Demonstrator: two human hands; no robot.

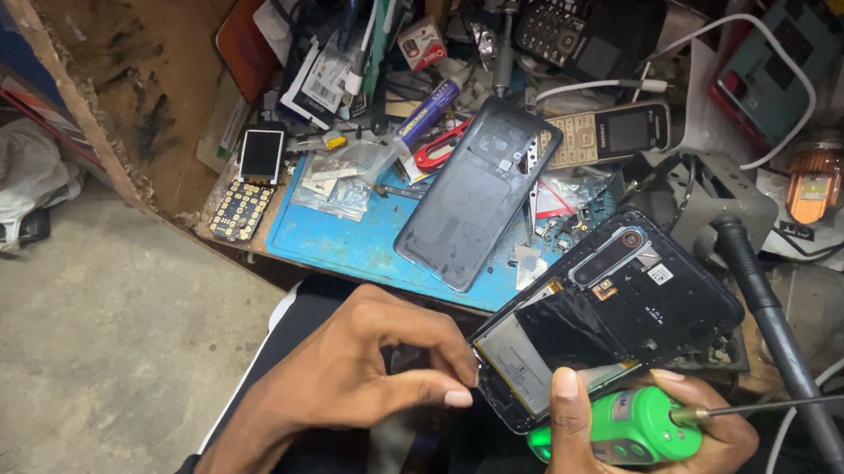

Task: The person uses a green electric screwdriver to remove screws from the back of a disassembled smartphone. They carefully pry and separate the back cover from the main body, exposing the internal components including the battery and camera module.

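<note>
The opened black smartphone with its back cover removed (609,312) lies tilted, lower end toward the person, just below and right of the blue rubber work mat (361,247), which serves as landmark on the cluttered worktop (144,65). The left hand (372,363) is curled, with thumb and forefinger pinched at the phone's lower left edge, below the mat. The right hand (641,455) is closed around a green plastic screwdriver handle (628,429), thumb resting on the phone's lower end; the thin metal shaft points right, away from the mat. On the mat rests 1 detached dark grey phone back cover (476,191), lying diagonally. At the mat's left edge sits a small keypad phone circuit board with screen (251,183). Above and right of the mat lies 1 beige keypad phone (611,132). A black hose (785,346) runs diagonally far right of the mat.
</note>
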